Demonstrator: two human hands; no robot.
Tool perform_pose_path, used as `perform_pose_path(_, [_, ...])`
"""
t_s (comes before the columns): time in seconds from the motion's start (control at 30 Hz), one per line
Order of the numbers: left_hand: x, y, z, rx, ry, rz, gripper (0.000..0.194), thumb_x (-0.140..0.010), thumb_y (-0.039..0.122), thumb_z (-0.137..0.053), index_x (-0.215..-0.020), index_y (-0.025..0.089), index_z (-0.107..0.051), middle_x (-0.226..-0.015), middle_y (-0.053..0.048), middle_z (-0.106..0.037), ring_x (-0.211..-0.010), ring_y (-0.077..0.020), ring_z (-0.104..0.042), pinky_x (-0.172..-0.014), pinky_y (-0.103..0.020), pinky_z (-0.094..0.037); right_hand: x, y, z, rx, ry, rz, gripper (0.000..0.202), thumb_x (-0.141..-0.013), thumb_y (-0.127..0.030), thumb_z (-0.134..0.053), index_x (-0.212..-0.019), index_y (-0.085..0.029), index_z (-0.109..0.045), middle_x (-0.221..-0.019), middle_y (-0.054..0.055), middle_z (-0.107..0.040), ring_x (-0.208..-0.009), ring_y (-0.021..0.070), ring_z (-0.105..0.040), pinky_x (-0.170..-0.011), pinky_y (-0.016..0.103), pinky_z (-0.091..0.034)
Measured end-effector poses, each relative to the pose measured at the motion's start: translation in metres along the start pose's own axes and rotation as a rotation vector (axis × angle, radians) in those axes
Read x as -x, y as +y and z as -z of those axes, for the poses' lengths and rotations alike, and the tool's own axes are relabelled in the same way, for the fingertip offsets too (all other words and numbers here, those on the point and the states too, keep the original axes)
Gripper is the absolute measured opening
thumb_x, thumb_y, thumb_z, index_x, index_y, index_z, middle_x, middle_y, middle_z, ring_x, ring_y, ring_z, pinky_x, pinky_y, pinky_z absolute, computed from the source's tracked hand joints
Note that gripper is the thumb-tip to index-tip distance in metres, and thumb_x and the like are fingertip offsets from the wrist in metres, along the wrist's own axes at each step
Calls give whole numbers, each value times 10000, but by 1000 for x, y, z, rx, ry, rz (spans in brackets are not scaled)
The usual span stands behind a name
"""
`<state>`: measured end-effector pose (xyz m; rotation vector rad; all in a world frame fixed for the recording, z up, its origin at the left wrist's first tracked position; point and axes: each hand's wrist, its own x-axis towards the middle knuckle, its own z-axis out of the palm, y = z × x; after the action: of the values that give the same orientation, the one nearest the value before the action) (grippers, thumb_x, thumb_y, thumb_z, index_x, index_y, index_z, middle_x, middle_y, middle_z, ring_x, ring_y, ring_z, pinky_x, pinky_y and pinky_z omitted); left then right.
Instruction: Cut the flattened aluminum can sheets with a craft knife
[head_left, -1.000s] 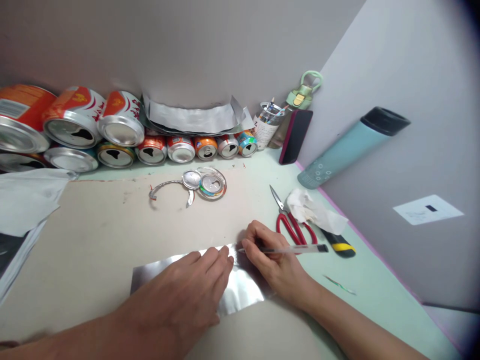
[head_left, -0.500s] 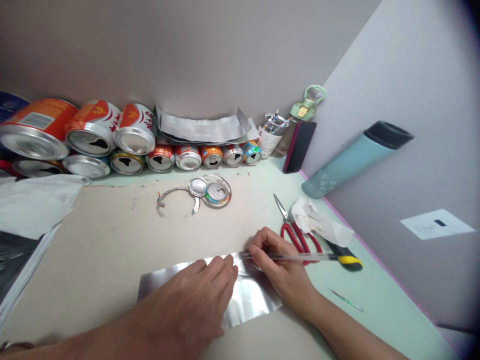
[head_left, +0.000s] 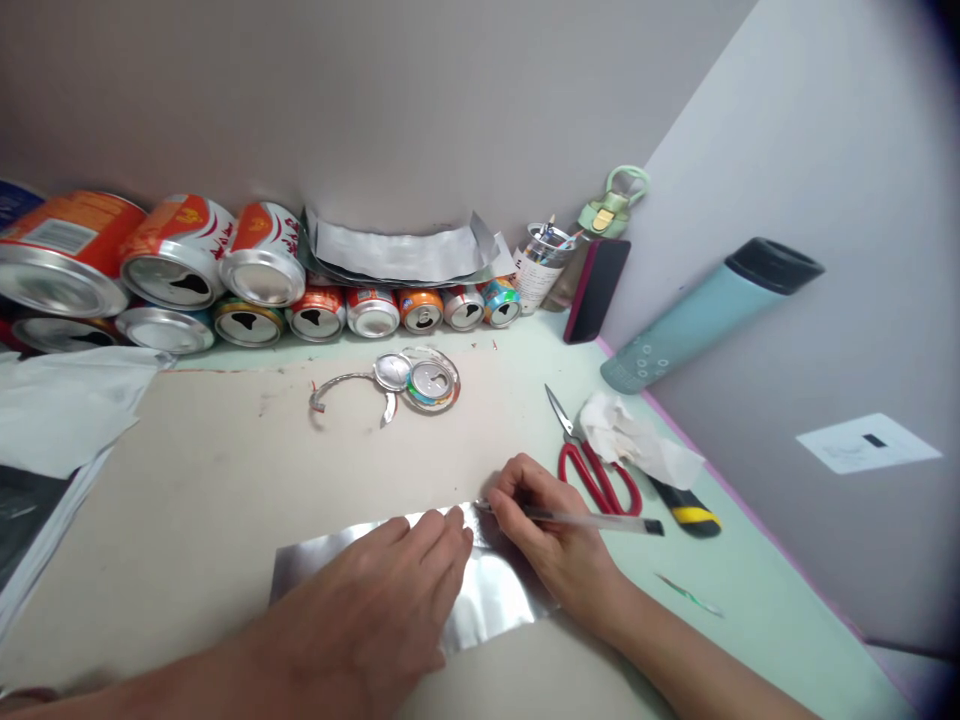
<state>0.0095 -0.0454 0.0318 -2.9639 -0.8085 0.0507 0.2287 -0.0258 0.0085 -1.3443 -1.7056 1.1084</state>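
A shiny sheet of thin metal (head_left: 502, 600) lies on the table in front of me. My left hand (head_left: 412, 575) rests flat across its middle, fingers stretched out and pressing it down. Pinched in my right hand (head_left: 551, 520) is a clear ballpoint pen (head_left: 600, 520) with a black end. Its tip meets the sheet near the far edge, just right of my left fingertips. Fine marks show on the metal there, partly covered by my fingers. Red-handled scissors (head_left: 600, 480) lie just beyond my right hand.
Drink cans (head_left: 176, 255) are stacked along the back wall, with curved metal sheets (head_left: 397, 255) on top. Cut can pieces (head_left: 431, 385) lie mid-table. To the right are crumpled tissue (head_left: 630, 440), a black-and-yellow handle (head_left: 694, 515), a phone (head_left: 596, 290) and a blue tumbler (head_left: 705, 320).
The pen's rear end has swung down and nearer to me, and its tip has shifted slightly left along the sheet. My left hand stays in place on the metal.
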Motion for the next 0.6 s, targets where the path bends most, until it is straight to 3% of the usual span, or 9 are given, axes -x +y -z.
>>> perform_pose_path(0.17, [-2,0,2,38,-80,7,570,-978,461,-649,-1408,92,-586,-1385,-156,-666,-1140,-259,-655,-860,-370,-519,1,-4,1,26,-22,36,257,-998,-246,-550,-753,-227,-475,-696,-31,-495,-636,144,-423,-561,281,-333])
perform_pose_path(0.37, [2,0,-2,45,-14,2,507,-1003,397,-605,-1400,82,-588,-1392,-170,-658,-1169,-268,-643,-901,-372,-511,-1,-11,5,45,-53,60,281,-995,-226,-532,-729,-231,-443,-687,-37,-470,-629,142,-411,-555,281,-313])
perform_pose_path(0.6, [0,-1,-3,29,-47,-13,510,-1015,416,-576,-1406,88,-585,-1391,-165,-662,-1153,-269,-656,-883,-380,-522,-1,-13,6,58,-87,64,277,-999,-222,-528,-736,-229,-441,-701,-35,-468,-636,140,-414,-564,274,-320])
